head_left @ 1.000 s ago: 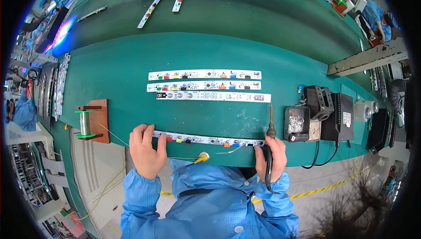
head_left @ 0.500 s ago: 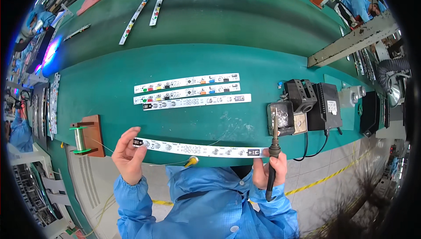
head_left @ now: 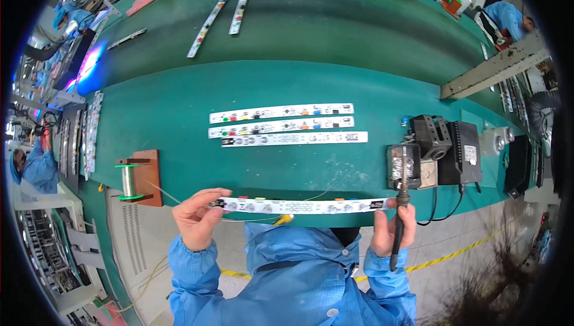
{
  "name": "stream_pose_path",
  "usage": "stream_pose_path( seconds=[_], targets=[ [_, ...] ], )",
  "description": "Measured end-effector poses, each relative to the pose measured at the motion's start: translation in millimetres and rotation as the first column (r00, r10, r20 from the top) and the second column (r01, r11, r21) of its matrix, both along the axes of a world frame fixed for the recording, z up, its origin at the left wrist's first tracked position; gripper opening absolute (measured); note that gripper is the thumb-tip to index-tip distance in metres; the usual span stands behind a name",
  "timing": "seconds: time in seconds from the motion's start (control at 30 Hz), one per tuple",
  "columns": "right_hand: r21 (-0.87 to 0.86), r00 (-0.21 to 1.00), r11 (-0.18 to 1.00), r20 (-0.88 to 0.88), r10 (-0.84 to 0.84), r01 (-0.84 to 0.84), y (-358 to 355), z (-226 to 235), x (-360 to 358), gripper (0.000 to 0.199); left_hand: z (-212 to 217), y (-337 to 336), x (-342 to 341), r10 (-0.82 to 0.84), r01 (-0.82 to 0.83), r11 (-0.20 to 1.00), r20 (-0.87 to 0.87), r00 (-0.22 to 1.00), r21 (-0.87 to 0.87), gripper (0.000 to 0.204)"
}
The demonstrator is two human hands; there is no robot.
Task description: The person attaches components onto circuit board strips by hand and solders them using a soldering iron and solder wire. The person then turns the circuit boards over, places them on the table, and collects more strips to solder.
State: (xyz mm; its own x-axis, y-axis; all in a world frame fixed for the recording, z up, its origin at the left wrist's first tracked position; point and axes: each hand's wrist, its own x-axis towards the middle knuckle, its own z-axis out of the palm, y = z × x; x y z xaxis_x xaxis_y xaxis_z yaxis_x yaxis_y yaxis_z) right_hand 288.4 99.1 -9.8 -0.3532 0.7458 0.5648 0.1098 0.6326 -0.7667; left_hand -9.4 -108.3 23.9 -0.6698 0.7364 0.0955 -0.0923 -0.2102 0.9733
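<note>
A long white circuit board strip [head_left: 305, 206] is held level above the near edge of the bench, between both hands. My left hand [head_left: 198, 218] pinches its left end between thumb and fingers. At the right end, my right hand [head_left: 391, 230] grips the strip and also holds a soldering iron [head_left: 399, 224], tip pointing away from me. Coloured parts peek out along the strip's far edge. Thin solder wire [head_left: 170, 196] runs from a spool [head_left: 128, 181] on a brown stand [head_left: 150, 176] toward my left hand. Beyond lie three more strips, including a component-side-up board [head_left: 281, 112].
A soldering iron holder [head_left: 429, 136] with a tray [head_left: 403, 167] and a black box-shaped unit [head_left: 463, 152] stand at right. A metal post [head_left: 496, 66] rises behind them. More strips [head_left: 242, 6] lie on the far dark-green surface. Other people in blue work farther off.
The whole scene has shifted right in the picture. The held strip has tilted, so coloured parts now show along its far edge. Both hands keep their hold.
</note>
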Motion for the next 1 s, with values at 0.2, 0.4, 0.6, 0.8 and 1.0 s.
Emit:
stream_pose_path(
  seconds=[0.2, 0.4, 0.6, 0.8, 1.0],
  targets=[
    [-0.03, 0.998, 0.999, -0.04, -0.04, 0.039, 5.5, -10.5, 2.0, 0.053, 14.4, 4.0, 2.7, -0.054, 0.056, 0.998, -0.066, 0.996, 0.018, 0.034],
    [-0.075, 0.995, 0.994, -0.055, -0.085, 0.08, 7.9, -21.5, 4.2, 0.05, 20.5, 4.3, 1.5, -0.076, 0.067, 0.997, -0.208, 0.975, -0.049, 0.035],
    [-0.144, 0.993, 0.986, -0.066, -0.098, 0.088, 10.7, -24.4, 8.1, 0.047, 29.2, 9.5, -10.1, -0.144, 0.105, 0.985, -0.32, 0.937, -0.136, 0.032],
    [-0.182, 0.977, 0.974, -0.142, -0.161, 0.134, 15.1, -28.9, 7.1, 0.049, 35.6, 26.4, -10.1, -0.13, 0.121, 0.989, -0.11, 0.985, -0.081, 0.029],
    [-0.225, 0.969, 0.963, -0.16, -0.186, 0.148, 17.4, -28.6, 7.4, 0.047, 35.7, 36.0, -10.9, -0.136, 0.116, 0.987, -0.205, 0.969, -0.107, 0.025]
  ],
)
